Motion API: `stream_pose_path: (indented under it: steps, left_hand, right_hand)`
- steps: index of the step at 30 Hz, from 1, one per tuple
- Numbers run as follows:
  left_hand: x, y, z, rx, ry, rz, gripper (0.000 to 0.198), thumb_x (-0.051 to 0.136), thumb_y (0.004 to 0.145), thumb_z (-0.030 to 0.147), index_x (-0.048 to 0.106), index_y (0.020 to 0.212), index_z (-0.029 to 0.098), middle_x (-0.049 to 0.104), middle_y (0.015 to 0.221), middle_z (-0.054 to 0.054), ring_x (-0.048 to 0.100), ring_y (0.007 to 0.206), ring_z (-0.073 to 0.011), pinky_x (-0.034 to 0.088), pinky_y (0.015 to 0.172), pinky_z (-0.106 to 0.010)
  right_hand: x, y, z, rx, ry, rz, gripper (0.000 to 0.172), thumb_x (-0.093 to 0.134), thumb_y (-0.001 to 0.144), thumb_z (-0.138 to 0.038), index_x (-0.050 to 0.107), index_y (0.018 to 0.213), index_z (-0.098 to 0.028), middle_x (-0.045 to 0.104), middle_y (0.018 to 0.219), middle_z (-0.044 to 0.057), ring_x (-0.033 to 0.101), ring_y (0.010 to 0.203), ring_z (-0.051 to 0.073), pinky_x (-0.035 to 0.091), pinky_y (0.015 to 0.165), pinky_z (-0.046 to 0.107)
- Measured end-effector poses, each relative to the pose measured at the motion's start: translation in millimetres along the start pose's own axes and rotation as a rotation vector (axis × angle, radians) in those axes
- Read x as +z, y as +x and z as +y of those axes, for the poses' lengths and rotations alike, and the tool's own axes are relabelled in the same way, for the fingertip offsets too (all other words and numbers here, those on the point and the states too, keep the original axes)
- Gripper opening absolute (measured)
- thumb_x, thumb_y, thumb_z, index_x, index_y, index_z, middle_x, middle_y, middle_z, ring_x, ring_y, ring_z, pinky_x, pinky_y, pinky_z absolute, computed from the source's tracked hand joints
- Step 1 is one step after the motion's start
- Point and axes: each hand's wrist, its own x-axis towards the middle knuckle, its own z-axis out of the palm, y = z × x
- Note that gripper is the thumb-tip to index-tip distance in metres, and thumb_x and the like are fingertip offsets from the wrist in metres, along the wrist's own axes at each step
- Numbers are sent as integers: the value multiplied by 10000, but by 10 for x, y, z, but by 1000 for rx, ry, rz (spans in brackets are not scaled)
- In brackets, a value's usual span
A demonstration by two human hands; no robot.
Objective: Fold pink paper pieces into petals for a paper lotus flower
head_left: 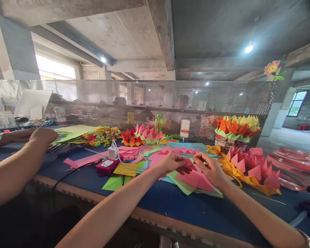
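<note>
Now I'm watching the left hand and right hand pinching a folded pink paper with closed fingertips. It's resting low over the blue table (among loose coloured sheets).

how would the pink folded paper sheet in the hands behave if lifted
The pink folded paper sheet looks thin: probably very light and droopy. Creases pinched by the left hand and right hand likely stiffen it a little. It may slide on the green paper beneath.
</note>
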Motion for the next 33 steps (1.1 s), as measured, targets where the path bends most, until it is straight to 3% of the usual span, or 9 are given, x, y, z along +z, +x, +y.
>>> stream_pose_path:
  steps: [5,13,23,33]
  left_hand:
    - [40,5,6,40,109,-1,511,637,654,540,652,918,103,684,787,-122,642,663,-169,481,599,-268]
    - [45,7,-14,56,68,-22,577,622,672,549,596,1056,118,678,795,-114,639,653,-162,474,585,-258]
    - [38,-7,0,10,-10,-36,464,667,650,498,619,896,108,680,769,-105,639,686,-176,476,617,-283]
    - [49,-4,8,-16,7,-12,479,687,605,520,569,813,106,676,768,-113,644,691,-187,484,627,-311]
  right_hand:
    - [54,-12,128,8,-16,-179,389,361,889,-461,556,710,-176,539,641,-14,485,594,122,394,531,224]
    - [57,1,62,29,45,-216,349,428,866,-465,610,764,-186,627,711,-8,549,650,132,414,568,223]
    - [54,1,32,7,86,-207,316,449,865,-445,613,819,-179,673,766,27,608,716,165,464,636,257]
    - [50,-12,31,-24,61,-203,320,427,872,-443,617,842,-187,679,760,21,612,691,169,461,614,258]
